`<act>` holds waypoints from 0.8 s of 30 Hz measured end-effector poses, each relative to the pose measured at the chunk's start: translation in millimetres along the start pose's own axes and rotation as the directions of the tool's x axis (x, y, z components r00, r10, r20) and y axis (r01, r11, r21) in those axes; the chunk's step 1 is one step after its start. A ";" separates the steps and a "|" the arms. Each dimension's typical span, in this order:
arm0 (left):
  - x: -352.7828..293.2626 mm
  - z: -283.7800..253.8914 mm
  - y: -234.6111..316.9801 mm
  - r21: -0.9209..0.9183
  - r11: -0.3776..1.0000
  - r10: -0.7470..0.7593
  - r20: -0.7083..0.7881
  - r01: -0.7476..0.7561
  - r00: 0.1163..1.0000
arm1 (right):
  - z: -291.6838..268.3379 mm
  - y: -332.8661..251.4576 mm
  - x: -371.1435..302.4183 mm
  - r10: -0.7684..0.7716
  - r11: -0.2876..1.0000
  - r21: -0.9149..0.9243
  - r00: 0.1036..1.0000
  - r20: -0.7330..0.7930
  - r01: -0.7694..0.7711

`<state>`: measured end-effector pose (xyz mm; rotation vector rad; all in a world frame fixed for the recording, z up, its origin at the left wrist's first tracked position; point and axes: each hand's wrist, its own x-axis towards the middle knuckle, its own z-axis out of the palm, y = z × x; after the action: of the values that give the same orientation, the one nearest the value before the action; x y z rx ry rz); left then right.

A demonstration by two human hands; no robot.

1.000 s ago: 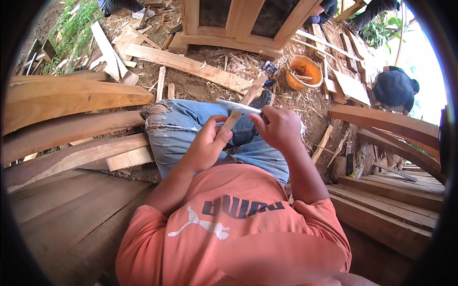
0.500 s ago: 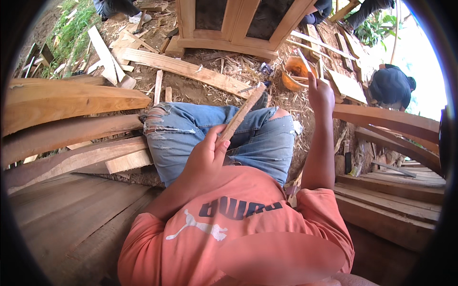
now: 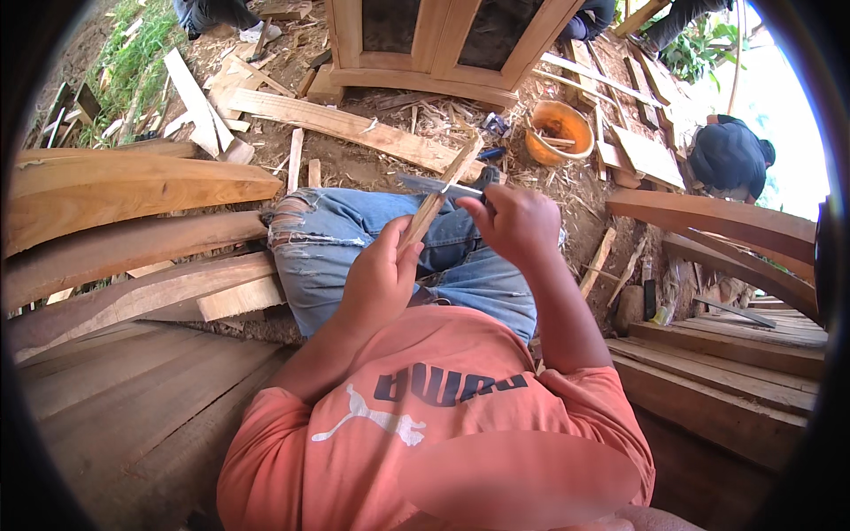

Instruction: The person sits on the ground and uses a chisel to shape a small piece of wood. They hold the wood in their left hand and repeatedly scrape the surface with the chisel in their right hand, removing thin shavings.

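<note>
My left hand (image 3: 382, 270) is closed round the lower end of a narrow strip of wood (image 3: 427, 217), which slants up and away over my lap. In my right hand (image 3: 522, 221) is a knife (image 3: 423, 185), its blade pointing left and lying across the strip's upper part. A dark piece, apparently the handle, shows by my right fingers. Whether the blade has cut into the wood is too small to tell. Both hands are above my torn blue jeans (image 3: 332, 234).
An orange bucket (image 3: 560, 133) with wood pieces inside stands ahead to the right. A panelled wooden cabinet (image 3: 434, 44) is at the far middle. Curved planks (image 3: 133, 190) jut in from the left. Boards and shavings litter the ground. A crouching person (image 3: 730, 157) is at the right.
My right hand has come down and left from beside the bucket, bringing the knife blade onto the strip of wood. The left hand keeps its hold, almost in place.
</note>
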<state>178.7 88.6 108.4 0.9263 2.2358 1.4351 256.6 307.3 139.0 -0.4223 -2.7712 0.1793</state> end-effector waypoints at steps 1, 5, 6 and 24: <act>1.5 0.6 0.7 0.017 1.000 0.016 -0.006 -0.016 1.000 | -2.8 6.5 5.3 0.007 1.000 -0.023 1.000 0.009 -0.007; 10.7 0.0 7.0 0.060 0.997 0.054 -0.039 -0.051 0.998 | -2.9 25.7 22.6 -0.021 0.998 -0.064 0.998 -0.058 0.017; 12.8 -0.8 10.1 0.065 0.996 0.058 -0.044 -0.055 0.997 | -7.2 31.5 27.9 -0.010 0.999 -0.046 0.999 -0.052 0.007; 9.7 -8.6 -22.7 -0.168 0.975 -0.137 0.075 0.148 0.988 | 14.6 30.1 0.3 0.162 0.982 0.088 0.986 0.042 -0.165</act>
<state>158.7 82.9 92.6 0.7296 2.0491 1.4851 259.4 334.8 120.2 -0.6295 -2.7477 0.3537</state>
